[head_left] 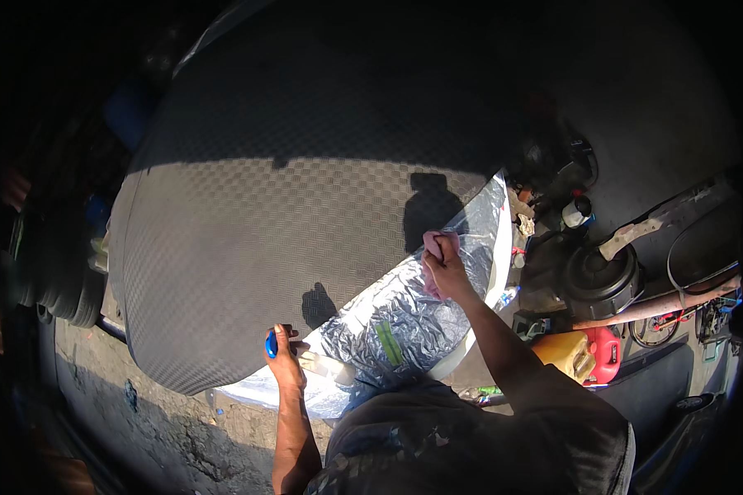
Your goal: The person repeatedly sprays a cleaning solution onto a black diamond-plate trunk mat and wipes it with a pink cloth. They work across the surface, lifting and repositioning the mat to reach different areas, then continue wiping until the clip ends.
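A large dark mat with a checked texture (248, 247) spreads out in front of me, its far half in shadow. Along its near right edge lies a crinkled silver sheet (421, 318) with a green strip (390, 342) on it. My right hand (447, 268) is closed around a crumpled pink cloth (432, 285), over the border between mat and sheet. At the mat's near edge, my left hand (286, 359) grips what looks like a blue-topped bottle (271, 344). A pale, translucent body (328, 368) shows just right of that hand; the fingers partly hide how it joins the blue part.
At right stand a round black lidded container (604, 276), a yellow jerrycan (565, 353) and a red jerrycan (605, 355). A worn pole (660, 301) lies near them. Stacked tyres (70, 301) are at left. Rough concrete ground (182, 429) shows at the lower left.
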### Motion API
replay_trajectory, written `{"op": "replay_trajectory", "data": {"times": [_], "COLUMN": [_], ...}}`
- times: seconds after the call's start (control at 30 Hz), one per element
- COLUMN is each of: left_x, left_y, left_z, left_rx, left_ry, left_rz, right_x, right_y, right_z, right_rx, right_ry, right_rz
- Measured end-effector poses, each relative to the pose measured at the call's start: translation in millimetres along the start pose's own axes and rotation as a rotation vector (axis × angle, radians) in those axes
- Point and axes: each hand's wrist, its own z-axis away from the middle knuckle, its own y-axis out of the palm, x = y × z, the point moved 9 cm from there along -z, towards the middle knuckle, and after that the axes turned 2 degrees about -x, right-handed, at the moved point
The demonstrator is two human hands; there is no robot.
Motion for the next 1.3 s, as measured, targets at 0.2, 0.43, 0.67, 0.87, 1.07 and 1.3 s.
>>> {"op": "replay_trajectory", "data": {"times": [0.2, 0.43, 0.67, 0.87, 1.07, 1.3], "left_x": [-72, -52, 51, 94, 97, 109], "left_y": [104, 272, 318, 312, 314, 300], "left_z": [-5, 34, -23, -26, -28, -24], "left_rx": [0.045, 0.63, 0.856, 0.605, 0.593, 0.425], "left_ry": [0.168, 0.355, 0.496, 0.892, 0.829, 0.925], "left_rz": [-0.036, -0.564, -1.327, -1.323, -1.378, -1.262], "right_x": [112, 154, 84, 80, 65, 36], "right_y": [95, 80, -82, -194, -230, -251], "right_z": [48, 46, -71, -176, -272, -362], "right_rx": [0.682, 0.447, -0.433, -0.658, -0.573, -0.435], "right_ry": [-0.121, -0.319, -0.059, 0.163, 0.229, 0.203], "right_rz": [0.328, -0.235, -0.051, 0.075, 0.269, 0.236]}}
